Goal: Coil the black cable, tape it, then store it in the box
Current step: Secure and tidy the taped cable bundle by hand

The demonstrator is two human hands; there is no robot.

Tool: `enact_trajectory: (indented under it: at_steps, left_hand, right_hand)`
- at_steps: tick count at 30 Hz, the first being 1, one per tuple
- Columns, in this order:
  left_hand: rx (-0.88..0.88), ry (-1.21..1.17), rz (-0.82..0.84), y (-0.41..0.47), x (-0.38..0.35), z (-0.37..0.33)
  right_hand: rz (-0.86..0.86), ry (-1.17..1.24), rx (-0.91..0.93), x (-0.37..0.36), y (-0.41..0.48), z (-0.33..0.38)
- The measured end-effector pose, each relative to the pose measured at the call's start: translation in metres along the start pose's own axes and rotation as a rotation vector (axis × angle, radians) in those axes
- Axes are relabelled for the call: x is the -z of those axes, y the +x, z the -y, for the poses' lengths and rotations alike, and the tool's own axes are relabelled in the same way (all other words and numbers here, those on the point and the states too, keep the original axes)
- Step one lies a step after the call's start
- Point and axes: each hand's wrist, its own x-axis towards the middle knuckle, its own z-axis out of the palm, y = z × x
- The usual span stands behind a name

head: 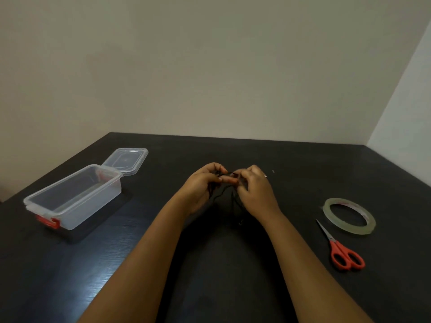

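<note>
Over the middle of the dark table, my left hand [204, 185] and my right hand [254, 190] meet fingertip to fingertip, and both pinch the thin black cable [224, 194]. Loose strands of it hang down between my palms, hard to tell from the black tabletop. The clear plastic box [72, 197] with red latches stands open at the left. Its clear lid [126, 160] lies behind it. A roll of clear tape [349, 216] lies flat on the table at the right.
Red-handled scissors [341, 249] lie just in front of the tape roll, blades pointing away from me. The black table [233, 264] ends at a beige wall behind and a white wall at the right.
</note>
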Motion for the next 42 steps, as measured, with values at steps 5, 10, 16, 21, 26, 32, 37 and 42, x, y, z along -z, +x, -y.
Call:
enact_trajectory:
  at_steps: [5, 10, 16, 21, 26, 32, 37, 42]
  left_hand:
    - [-0.002, -0.125, 0.063, -0.005, -0.003, -0.004]
    - [-0.137, -0.495, 0.094, -0.007, -0.013, -0.013]
    - [-0.369, -0.336, -0.289, 0.003, 0.003, -0.005]
    - [-0.553, 0.698, -0.406, 0.01, 0.026, 0.006]
    - [0.0, 0.793, -0.064, -0.002, 0.005, 0.002]
    - [0.074, -0.316, 0.388, -0.017, -0.014, -0.018]
    - [-0.258, -0.49, 0.034, -0.008, -0.013, -0.019]
    - [-0.416, 0.301, -0.39, 0.003, 0.016, 0.0]
  right_hand:
    - [-0.158, 0.005, -0.069, 0.002, 0.001, 0.002]
    - [0.006, -0.041, -0.105, -0.007, 0.0, 0.014]
    - [0.345, 0.041, -0.156, -0.014, -0.005, 0.035]
    - [0.159, -0.172, -0.158, -0.005, -0.004, 0.021]
    - [-0.271, 0.078, -0.248, 0.011, 0.003, 0.004]
    - [-0.156, 0.106, -0.261, 0.007, -0.001, 0.01]
    - [0.299, 0.284, -0.218, -0.018, -0.011, 0.045]
    - [0.409, 0.185, -0.18, -0.007, -0.009, 0.049]
